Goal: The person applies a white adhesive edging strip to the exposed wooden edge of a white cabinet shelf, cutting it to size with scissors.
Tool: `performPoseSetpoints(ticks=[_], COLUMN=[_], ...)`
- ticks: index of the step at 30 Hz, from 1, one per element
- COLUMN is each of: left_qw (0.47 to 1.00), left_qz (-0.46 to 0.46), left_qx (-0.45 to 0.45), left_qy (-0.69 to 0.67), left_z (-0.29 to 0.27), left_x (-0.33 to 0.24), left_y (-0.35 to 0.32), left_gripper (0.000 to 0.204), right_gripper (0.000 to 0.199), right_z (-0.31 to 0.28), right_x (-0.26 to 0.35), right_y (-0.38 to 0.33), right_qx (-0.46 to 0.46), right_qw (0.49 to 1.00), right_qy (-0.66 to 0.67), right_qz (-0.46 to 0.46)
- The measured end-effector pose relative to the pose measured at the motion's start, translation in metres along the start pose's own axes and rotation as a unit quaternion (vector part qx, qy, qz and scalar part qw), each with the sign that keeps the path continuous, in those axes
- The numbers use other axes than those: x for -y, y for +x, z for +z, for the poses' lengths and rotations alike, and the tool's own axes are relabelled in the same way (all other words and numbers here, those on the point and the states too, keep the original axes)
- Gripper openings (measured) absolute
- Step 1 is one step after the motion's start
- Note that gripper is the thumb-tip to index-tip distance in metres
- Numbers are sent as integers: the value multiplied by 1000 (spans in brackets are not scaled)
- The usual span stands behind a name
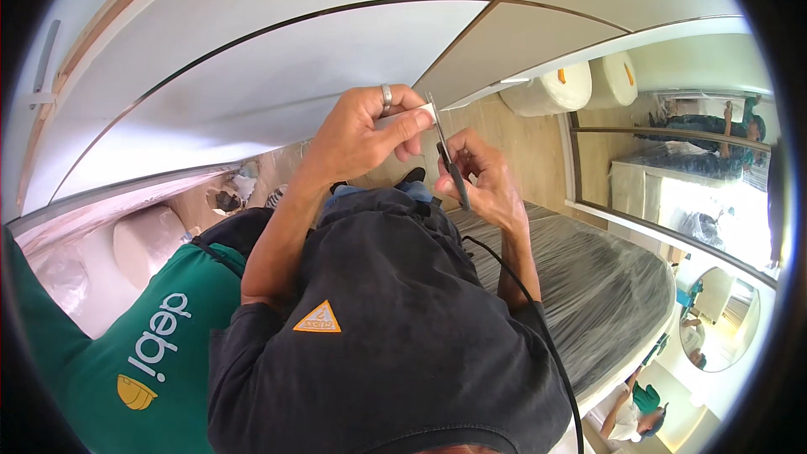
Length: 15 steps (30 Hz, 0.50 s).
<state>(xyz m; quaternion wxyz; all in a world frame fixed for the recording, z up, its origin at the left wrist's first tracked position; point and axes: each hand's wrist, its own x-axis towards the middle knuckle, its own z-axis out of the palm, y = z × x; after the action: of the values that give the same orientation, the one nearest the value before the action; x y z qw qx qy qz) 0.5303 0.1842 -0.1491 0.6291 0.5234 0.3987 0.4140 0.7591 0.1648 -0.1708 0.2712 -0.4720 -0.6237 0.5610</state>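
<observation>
Up in front of my chest, my left hand [367, 133] pinches a small white strip [427, 112] between thumb and fingers, its end poking out past the fingertips. My right hand [486, 176] is closed around the black handles of a pair of scissors [445, 151]. Their thin metal blades point away from me and reach the end of the strip. From this angle I cannot tell whether the blades have cut into it. Behind both hands stands a large white panel [319, 67] with dark seams.
Close on my left is a person in a green shirt [151, 353]. A plastic-wrapped mattress-like slab [580, 286] lies at my right, with a black cable [546, 332] running over my shirt. White rounded objects [551, 88] stand by a mirrored panel [672, 139]. Another person [635, 412] is at lower right.
</observation>
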Motion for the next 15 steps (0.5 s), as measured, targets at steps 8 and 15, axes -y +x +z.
performPoseSetpoints(ticks=[8, 15], left_qw=[1000, 999], left_qz=[-14, -33], left_qx=[-12, -12], left_qy=[20, 25], left_z=[-8, -14], left_x=[-3, -6], left_y=[-4, -7], left_gripper=[19, 19], right_gripper=[40, 38], right_z=[13, 19], right_x=[-1, 5], right_y=[3, 3], right_qx=[5, -8], right_qw=[999, 1000], right_qy=[37, 3], right_qz=[20, 15])
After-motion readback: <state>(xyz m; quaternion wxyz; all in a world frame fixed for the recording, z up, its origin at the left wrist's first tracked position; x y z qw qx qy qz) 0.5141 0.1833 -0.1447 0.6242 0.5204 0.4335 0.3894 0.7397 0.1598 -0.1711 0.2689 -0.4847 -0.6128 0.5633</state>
